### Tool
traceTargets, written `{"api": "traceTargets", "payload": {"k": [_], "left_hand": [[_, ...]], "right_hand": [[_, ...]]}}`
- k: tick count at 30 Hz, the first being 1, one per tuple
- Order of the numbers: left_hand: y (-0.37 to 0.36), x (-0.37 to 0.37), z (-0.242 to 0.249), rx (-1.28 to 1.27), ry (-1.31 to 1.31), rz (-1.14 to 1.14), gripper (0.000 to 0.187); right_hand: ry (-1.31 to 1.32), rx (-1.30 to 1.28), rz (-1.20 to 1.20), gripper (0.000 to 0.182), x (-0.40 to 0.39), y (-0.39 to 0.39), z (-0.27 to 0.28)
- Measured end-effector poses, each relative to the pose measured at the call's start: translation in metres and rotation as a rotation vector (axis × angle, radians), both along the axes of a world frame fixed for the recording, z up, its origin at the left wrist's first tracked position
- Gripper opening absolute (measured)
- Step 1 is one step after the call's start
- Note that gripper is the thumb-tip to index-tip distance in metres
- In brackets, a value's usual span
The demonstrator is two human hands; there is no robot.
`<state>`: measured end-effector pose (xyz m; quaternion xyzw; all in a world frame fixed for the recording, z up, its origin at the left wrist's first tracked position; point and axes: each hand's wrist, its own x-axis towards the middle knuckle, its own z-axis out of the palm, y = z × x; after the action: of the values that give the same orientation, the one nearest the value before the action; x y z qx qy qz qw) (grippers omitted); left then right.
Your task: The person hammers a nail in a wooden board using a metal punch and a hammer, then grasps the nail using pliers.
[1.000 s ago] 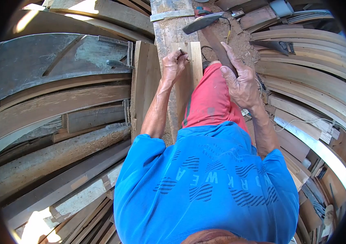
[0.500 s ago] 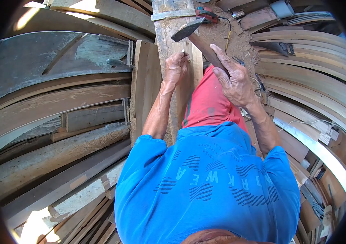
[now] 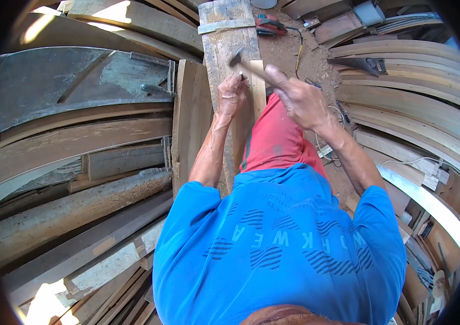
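Note:
My right hand (image 3: 304,105) is closed around the wooden handle of a hammer (image 3: 262,74). The dark hammer head, slightly blurred, hangs just above my left hand (image 3: 232,95). Closed in a fist, my left hand grips a small pale-topped rod (image 3: 241,74); its lower part is hidden by the fingers, so its kind does not show. Under the left hand lies a light wooden board (image 3: 257,81), resting lengthwise on a worn plank bench (image 3: 230,46). My red-trousered leg is against the board's right side.
A red corded power tool (image 3: 269,26) lies right of the bench's far end on sawdust-covered ground. A handsaw (image 3: 364,65) rests on stacked curved planks (image 3: 403,100) at right. Another thick timber (image 3: 193,108) stands along the bench's left side, with more stacked boards beyond.
The hammer head has swung down and left toward the rod's top, and my right hand has lowered and tilted with it. My left hand stays nearly in place.

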<state>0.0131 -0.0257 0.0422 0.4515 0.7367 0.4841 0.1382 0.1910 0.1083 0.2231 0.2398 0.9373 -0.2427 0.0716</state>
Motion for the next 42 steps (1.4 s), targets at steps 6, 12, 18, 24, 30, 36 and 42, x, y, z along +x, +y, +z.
{"api": "traceTargets", "payload": {"k": [6, 12, 18, 24, 30, 36, 42], "left_hand": [[-0.005, 0.008, 0.001, 0.024, -0.081, 0.04, 0.004], [-0.002, 0.003, 0.001, -0.006, -0.107, 0.045, 0.005], [0.003, 0.001, -0.008, 0.018, -0.113, 0.066, 0.008], [0.003, 0.004, 0.023, -0.105, -0.144, 0.026, 0.01], [0.012, 0.001, -0.004, -0.164, -0.381, 0.208, 0.015], [0.013, 0.012, 0.019, -0.166, -0.227, 0.231, 0.015], [0.001, 0.013, 0.02, -0.114, -0.037, 0.179, 0.015]], "right_hand": [[0.671, -0.205, -0.093, 0.062, -0.009, -0.003, 0.017], [-0.186, -0.051, -0.003, 0.059, -0.014, 0.01, 0.013], [0.444, -0.067, -0.077, 0.056, -0.007, -0.007, -0.004], [0.395, -0.305, -0.256, 0.053, 0.008, 0.002, 0.0], [0.33, -0.627, -0.423, 0.058, 0.025, -0.01, -0.038], [0.144, -0.638, -0.478, 0.058, 0.047, -0.011, -0.033], [0.405, -0.348, -0.159, 0.055, 0.005, 0.009, -0.002]]}}
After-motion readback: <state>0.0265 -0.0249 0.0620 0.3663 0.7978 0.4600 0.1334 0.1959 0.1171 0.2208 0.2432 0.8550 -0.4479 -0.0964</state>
